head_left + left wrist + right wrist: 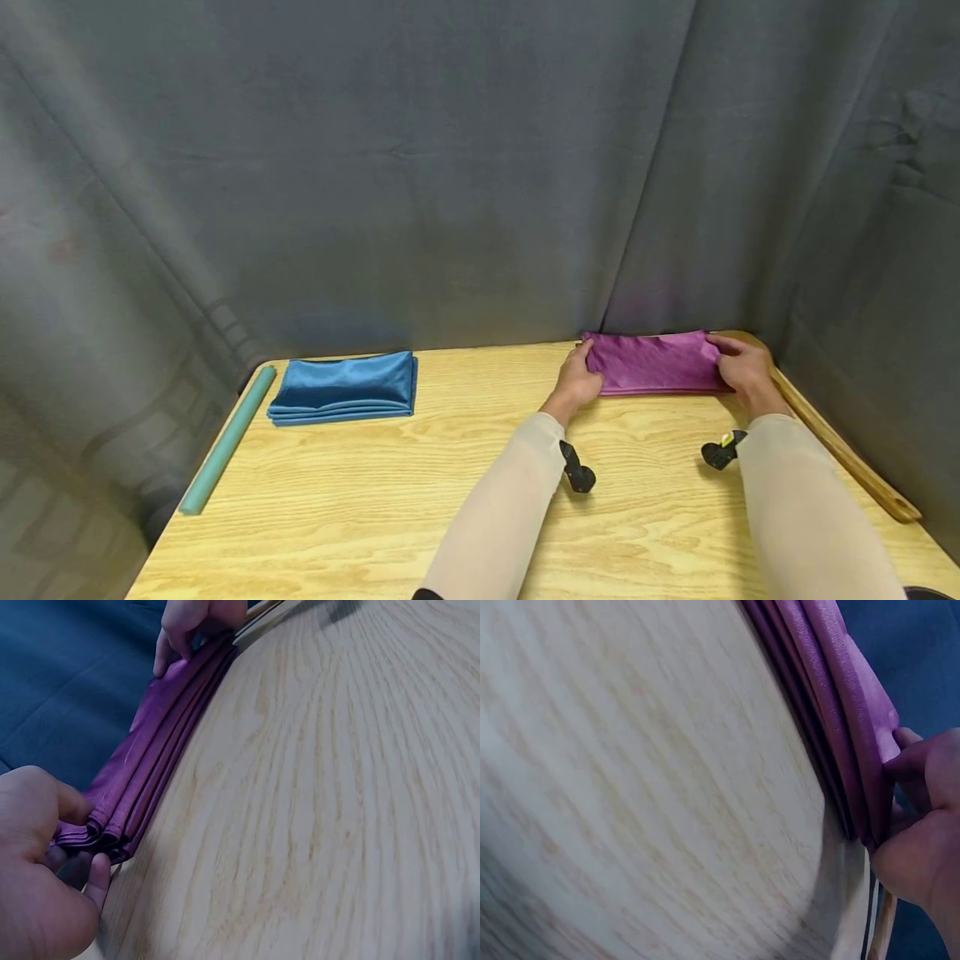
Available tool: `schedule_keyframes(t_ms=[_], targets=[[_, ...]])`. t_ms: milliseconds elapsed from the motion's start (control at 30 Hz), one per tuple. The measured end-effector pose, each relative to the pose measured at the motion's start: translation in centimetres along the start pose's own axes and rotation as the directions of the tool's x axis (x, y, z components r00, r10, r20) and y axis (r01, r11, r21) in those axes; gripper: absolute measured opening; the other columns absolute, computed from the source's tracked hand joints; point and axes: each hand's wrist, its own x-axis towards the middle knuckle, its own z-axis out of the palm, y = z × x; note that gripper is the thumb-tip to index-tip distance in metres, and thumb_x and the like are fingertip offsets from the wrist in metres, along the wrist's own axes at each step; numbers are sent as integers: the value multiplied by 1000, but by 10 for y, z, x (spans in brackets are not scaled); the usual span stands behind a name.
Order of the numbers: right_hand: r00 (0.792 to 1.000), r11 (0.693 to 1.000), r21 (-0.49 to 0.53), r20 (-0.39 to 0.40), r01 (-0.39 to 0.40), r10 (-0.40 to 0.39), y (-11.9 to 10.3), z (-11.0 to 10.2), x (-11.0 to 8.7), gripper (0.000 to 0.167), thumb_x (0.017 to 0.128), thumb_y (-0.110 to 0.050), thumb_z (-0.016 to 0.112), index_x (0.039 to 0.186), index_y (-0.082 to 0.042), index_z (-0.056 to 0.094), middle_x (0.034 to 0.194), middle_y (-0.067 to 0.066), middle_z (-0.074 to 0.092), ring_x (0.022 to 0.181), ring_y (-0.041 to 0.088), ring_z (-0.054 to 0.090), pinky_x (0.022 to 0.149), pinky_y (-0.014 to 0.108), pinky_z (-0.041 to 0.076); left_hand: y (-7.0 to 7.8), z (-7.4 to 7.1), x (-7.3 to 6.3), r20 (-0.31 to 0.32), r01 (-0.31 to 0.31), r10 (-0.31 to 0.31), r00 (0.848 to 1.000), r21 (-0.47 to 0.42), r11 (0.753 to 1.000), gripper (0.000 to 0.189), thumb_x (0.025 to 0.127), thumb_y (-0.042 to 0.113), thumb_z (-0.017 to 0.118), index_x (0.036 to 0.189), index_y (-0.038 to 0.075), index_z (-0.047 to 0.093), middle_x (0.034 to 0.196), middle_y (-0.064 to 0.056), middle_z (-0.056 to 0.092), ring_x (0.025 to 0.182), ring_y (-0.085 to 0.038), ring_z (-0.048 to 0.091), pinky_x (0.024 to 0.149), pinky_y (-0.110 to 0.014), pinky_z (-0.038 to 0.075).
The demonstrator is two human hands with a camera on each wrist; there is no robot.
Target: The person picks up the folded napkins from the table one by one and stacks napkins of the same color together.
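A folded purple satin cloth lies along the back edge of the table, toward the right, its layers stacked. My left hand grips its left end; in the left wrist view the thumb is over the layers and fingers reach beneath the cloth. At the opposite end, my right hand pinches the cloth, and the right wrist view has the thumb and fingers around that corner. Some fingertips are hidden by the fabric.
A folded blue satin cloth lies at the back left of the wooden table. Beside it, a teal roll runs along the left edge. A wooden stick follows the right edge. Grey curtains hang close behind.
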Motion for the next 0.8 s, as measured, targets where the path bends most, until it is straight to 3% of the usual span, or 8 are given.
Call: schedule_keyframes(t_ms=[133, 200, 267, 400, 800], targets=[[999, 999, -26, -25, 41, -41, 0, 4, 1, 62, 89, 3, 41, 151, -3, 48, 156, 25, 45, 131, 27, 45, 85, 9, 37, -1, -1, 1, -21, -32, 33, 999, 66, 997, 77, 84, -5, 63, 157, 11, 44, 163, -11, 43, 151, -28, 41, 126, -35, 31], [999, 999, -16, -33, 34, -35, -1, 5, 1, 63, 89, 3, 41, 151, -2, 47, 157, 24, 45, 134, 27, 44, 91, 10, 40, -1, -1, 0, -25, -34, 36, 999, 81, 996, 77, 84, -5, 62, 157, 10, 44, 163, -10, 43, 151, -28, 41, 126, -34, 31], [999, 1000, -7, -39, 16, -16, -2, 7, 1, 65, 88, 4, 40, 152, -3, 47, 159, 23, 43, 141, 28, 42, 105, 17, 42, -1, -1, 0, -25, -29, 31, 999, 82, 996, 78, 83, -5, 62, 157, 10, 44, 163, -10, 42, 151, -28, 40, 126, -33, 31], [999, 1000, 11, -50, 11, -10, -2, 9, 0, 66, 87, 6, 37, 152, -3, 46, 160, 23, 40, 149, 33, 36, 124, 39, 33, 0, -2, -2, -21, -24, 26, 999, 78, 997, 78, 83, -6, 62, 157, 10, 43, 164, -9, 42, 151, -27, 40, 126, -33, 30], [998, 1000, 1, -65, -6, 6, -8, 16, 4, 64, 90, 2, 38, 152, -6, 47, 162, 21, 41, 151, 36, 34, 125, 45, 30, -8, -5, -2, -44, -42, 47, 998, 118, 992, 72, 91, 4, 65, 159, 11, 41, 164, -9, 41, 150, -29, 41, 126, -34, 31]])
